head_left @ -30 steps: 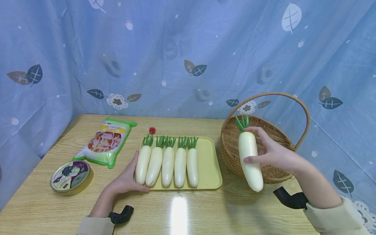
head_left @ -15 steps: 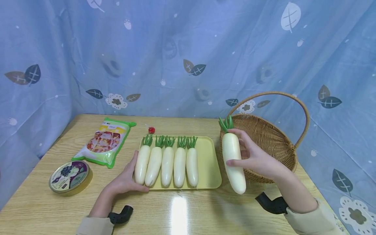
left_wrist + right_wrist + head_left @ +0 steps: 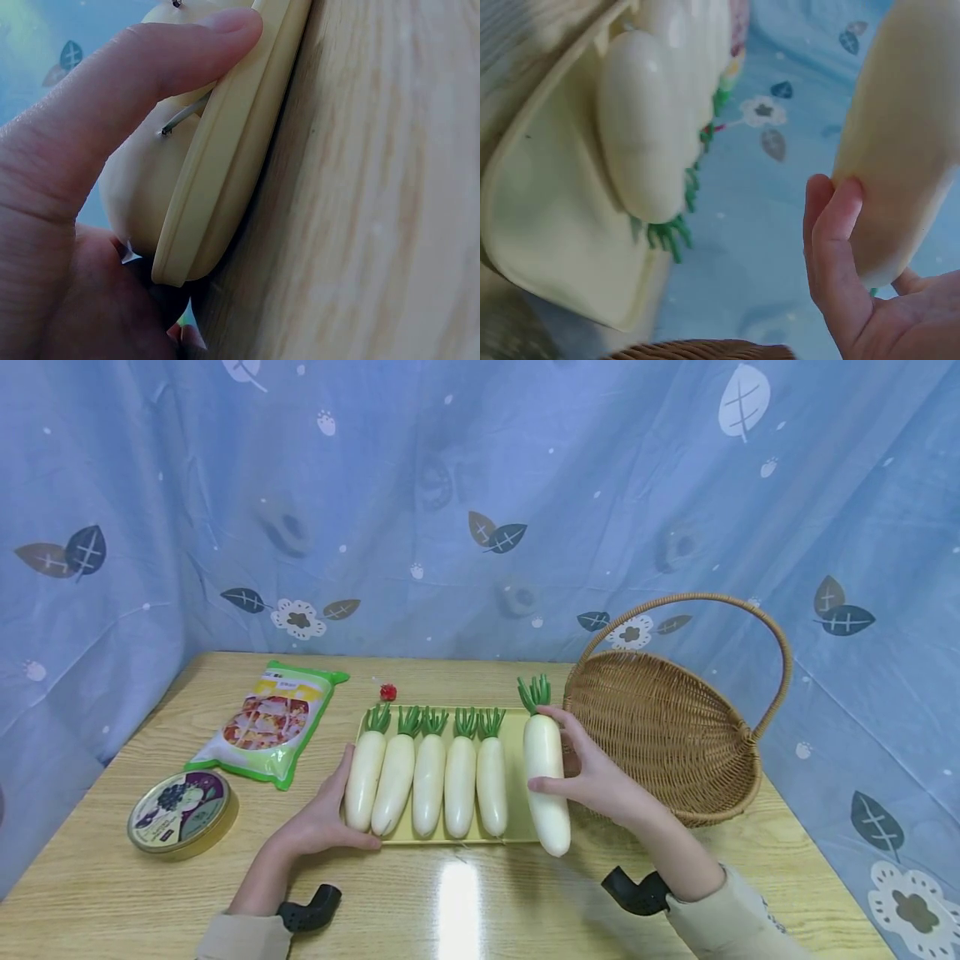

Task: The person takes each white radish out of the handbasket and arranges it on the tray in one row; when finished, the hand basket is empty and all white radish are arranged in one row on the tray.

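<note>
Over the right end of a pale yellow tray (image 3: 515, 785), my right hand (image 3: 600, 781) grips a white radish (image 3: 546, 768) with green leaf stubs. In the right wrist view, fingers wrap the held radish (image 3: 904, 142), and a bare stretch of tray (image 3: 547, 195) shows apart from it. Several similar radishes (image 3: 429, 785) lie side by side in the tray, leaves pointing away. My left hand (image 3: 322, 818) holds the tray's near left corner. In the left wrist view its thumb (image 3: 180, 56) lies over the tray rim (image 3: 217, 165), with the other fingers mostly hidden behind the corner.
A wicker basket (image 3: 660, 735) with a tall handle stands just right of the tray. To the left are a green-edged food bag (image 3: 277, 718) and a round tin (image 3: 180, 810). A small red object (image 3: 387, 692) sits behind the tray. A blue curtain (image 3: 450, 568) backs the table.
My right hand has carried the radish leftward, from in front of the basket to over the tray's right end. The left hand and the tray have stayed in place.
</note>
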The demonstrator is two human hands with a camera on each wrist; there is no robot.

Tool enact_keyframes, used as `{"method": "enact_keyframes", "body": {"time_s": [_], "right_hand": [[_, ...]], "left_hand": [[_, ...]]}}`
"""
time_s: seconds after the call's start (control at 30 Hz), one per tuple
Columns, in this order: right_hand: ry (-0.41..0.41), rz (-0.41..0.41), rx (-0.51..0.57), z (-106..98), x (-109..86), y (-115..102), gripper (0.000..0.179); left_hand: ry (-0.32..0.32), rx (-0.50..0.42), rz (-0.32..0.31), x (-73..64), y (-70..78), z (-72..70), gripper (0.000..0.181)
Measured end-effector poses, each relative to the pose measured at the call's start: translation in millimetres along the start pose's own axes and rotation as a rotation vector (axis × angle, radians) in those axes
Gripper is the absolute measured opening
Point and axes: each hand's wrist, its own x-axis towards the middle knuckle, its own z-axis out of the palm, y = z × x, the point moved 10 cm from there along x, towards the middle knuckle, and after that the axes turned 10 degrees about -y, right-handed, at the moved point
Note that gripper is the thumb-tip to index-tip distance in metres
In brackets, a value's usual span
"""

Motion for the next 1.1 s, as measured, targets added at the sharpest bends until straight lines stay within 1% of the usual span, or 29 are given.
{"method": "enact_keyframes", "body": {"time_s": [0.2, 0.4, 0.53, 0.6, 0.77, 0.83, 0.97, 1.1], "right_hand": [[0.000, -0.029, 0.002, 8, 16.4, 18, 0.085], [0.049, -0.020, -0.044, 10, 27.5, 36, 0.086], [0.062, 0.000, -0.074, 10, 34.3, 47, 0.086], [0.059, 0.024, -0.079, 13, 34.4, 43, 0.085], [0.075, 0.061, -0.082, 12, 41.5, 58, 0.085], [0.077, 0.060, -0.079, 11, 47.3, 71, 0.085], [0.078, 0.071, -0.065, 11, 51.6, 80, 0.087], [0.088, 0.099, -0.054, 11, 53.0, 89, 0.090]], "left_hand": [[0.000, -0.002, -0.007, -0.6, 0.1, 0.0, 0.141], [-0.001, 0.000, -0.006, 0.2, -0.3, 0.9, 0.141], [0.001, 0.005, -0.013, 0.9, -2.7, 0.4, 0.141], [0.004, 0.008, -0.019, 1.1, -4.0, -0.5, 0.141], [0.007, 0.009, -0.010, 2.2, -4.9, -0.7, 0.141], [0.005, 0.010, -0.004, 2.2, -4.7, -0.1, 0.141], [0.003, 0.010, -0.003, 1.8, -3.7, 0.2, 0.141], [0.005, 0.017, 0.003, 1.5, -3.1, 0.2, 0.141]]}}
